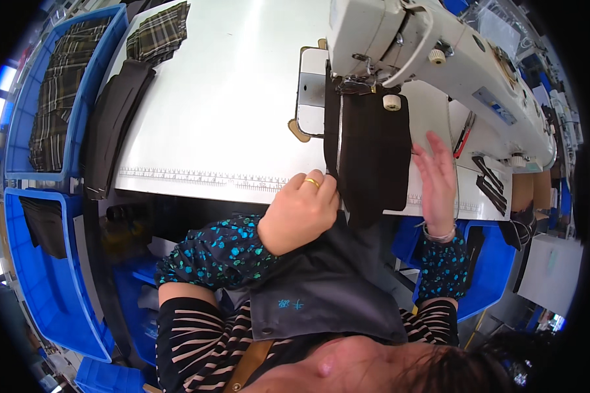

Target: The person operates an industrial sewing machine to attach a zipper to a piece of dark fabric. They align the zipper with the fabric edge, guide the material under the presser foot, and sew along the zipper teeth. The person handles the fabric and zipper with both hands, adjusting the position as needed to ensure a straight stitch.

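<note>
A dark brown fabric piece (377,150) lies on the white table under the head of a white sewing machine (462,59). Along its left side runs a zipper (339,134) with a pale silvery line of teeth. My left hand (305,209), a gold ring on one finger, is closed on the fabric's near left corner by the zipper's end; the fingertips are partly hidden. Beside the fabric's right edge, my right hand (438,187) is open with its fingers stretched out, the fingertips close to that edge. The cloth's near end hangs over the table's front edge.
Plaid fabric pieces fill a blue bin (103,78) at the far left. Dark folded fabric (119,124) lies along the table's left edge, with plaid pieces (158,34) beyond. Red-handled snips (464,135) and small black strips (490,180) lie right of my right hand.
</note>
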{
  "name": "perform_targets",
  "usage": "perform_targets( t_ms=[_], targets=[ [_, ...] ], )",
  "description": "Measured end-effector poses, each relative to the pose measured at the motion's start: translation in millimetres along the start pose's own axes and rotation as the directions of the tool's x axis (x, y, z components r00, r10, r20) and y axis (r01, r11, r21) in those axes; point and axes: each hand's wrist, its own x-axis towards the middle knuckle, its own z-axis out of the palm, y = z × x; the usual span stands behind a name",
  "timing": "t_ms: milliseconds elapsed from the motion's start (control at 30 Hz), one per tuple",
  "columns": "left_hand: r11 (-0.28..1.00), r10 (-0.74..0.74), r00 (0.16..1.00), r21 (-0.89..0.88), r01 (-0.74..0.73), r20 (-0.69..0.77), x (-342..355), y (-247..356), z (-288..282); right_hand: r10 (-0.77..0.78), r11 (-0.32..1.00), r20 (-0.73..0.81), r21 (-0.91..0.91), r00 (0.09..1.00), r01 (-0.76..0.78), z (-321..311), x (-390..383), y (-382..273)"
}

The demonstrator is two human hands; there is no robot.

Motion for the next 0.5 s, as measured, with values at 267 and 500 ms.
perform_targets(
  t_ms=[267,500],
  targets=[
    [0.982,0.069,0.998,0.176,-0.070,0.008,3,12,3,0.033,0.836,0.622,-0.446,0.783,0.319,-30,-36,-7],
    [0.986,0.112,0.994,0.119,-0.113,0.017,2,1,-3,-0.237,0.293,0.823,-0.446,0.516,0.846,-18,-42,9]
  ],
)
